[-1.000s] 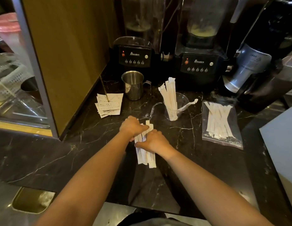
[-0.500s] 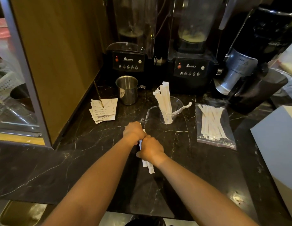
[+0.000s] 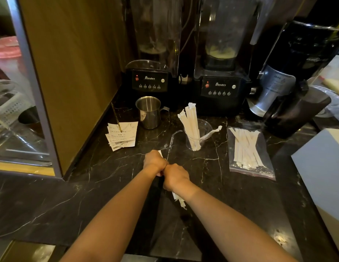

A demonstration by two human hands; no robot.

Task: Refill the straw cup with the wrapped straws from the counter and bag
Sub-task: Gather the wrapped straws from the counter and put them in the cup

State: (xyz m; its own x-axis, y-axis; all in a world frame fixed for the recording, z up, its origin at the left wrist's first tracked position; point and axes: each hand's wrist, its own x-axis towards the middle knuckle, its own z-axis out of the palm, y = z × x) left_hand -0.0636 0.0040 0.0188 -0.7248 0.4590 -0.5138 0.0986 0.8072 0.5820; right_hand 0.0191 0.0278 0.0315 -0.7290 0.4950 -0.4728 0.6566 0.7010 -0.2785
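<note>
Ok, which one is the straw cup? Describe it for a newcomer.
Find the two black blenders at the back; the right blender has the straw cup standing just in front of it. Unlike the steel pitcher to its left, it is clear plastic with wrapped straws upright inside.

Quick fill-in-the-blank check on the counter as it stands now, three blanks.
1. Both the left hand and right hand are closed around a bundle of ____.
2. The straw cup is made of clear ____.
3. The steel pitcher stands in front of the ____ blender.

Missing words: wrapped straws; plastic; left
</note>
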